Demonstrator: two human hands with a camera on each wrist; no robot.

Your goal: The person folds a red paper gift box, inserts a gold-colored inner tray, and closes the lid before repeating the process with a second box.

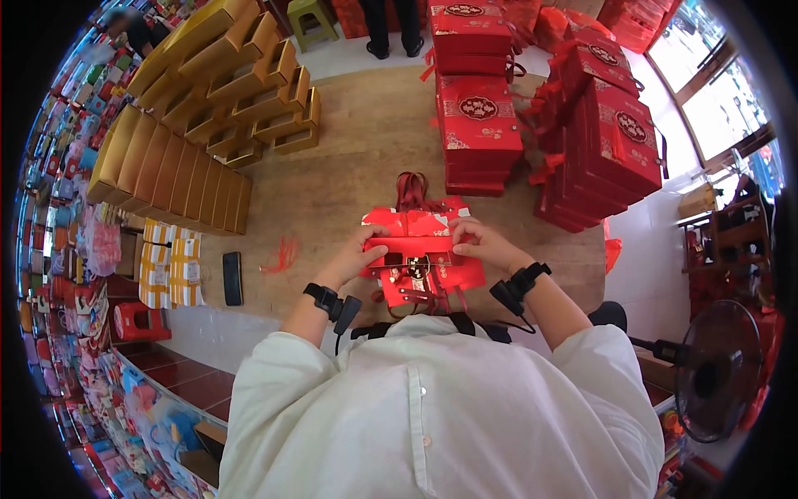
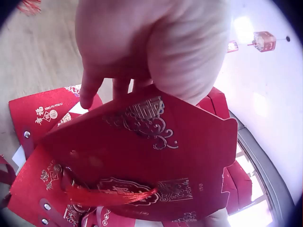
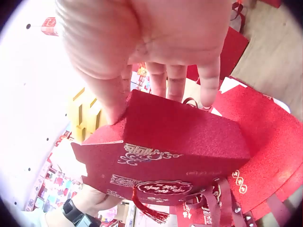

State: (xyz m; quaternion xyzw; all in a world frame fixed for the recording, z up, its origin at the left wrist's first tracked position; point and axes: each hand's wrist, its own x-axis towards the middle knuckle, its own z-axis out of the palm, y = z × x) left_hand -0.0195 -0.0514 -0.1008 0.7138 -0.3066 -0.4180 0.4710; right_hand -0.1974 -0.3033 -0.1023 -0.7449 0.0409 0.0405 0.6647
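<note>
Between both hands a red gift box (image 1: 407, 244), printed with a patterned gold emblem, is held partly folded, its notched side flaps sticking out. The left hand (image 1: 362, 254) grips its left end and the right hand (image 1: 489, 248) its right end, thumbs on the near side and fingers beyond the edge. A red tassel (image 3: 147, 211) hangs from its printed face. More flat red box pieces (image 3: 270, 142) with ribbon handles (image 1: 411, 190) lie beneath and beyond it on the wooden table (image 1: 349, 158).
Stacked red gift boxes (image 1: 480, 137) stand at the far side, with another pile (image 1: 598, 150) to the right. Gold boxes (image 1: 166, 170) fill the left. A phone (image 1: 232, 279) and loose red tassels (image 1: 285, 255) lie left of the hands. A fan (image 1: 718, 370) stands at right.
</note>
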